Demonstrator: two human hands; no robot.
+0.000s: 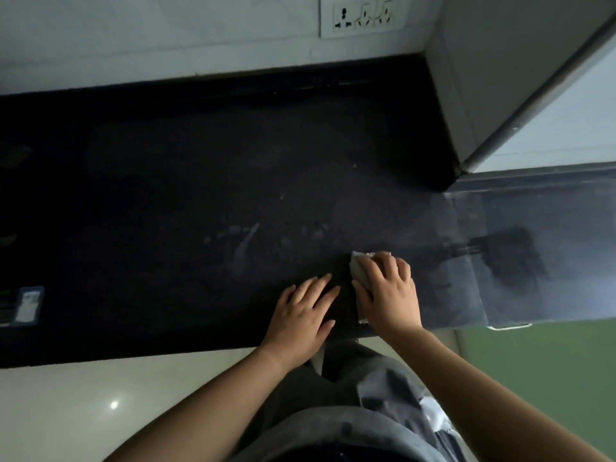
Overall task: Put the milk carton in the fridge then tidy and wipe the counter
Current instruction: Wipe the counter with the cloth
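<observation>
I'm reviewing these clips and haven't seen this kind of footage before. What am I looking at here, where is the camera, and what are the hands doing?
There is no machine here: a person wears one wide-angle camera on the head, looking down at their own two bare hands. They stand at a dark counter with a wall socket above it and a pale appliance, possibly the fridge, at the right. The right hand presses flat on a light cloth, fingers spread over it. The left hand rests flat on the counter beside it, holding nothing. Pale smudges lie ahead of the hands; a darker streaked patch shows to the right. No milk carton is in view.
</observation>
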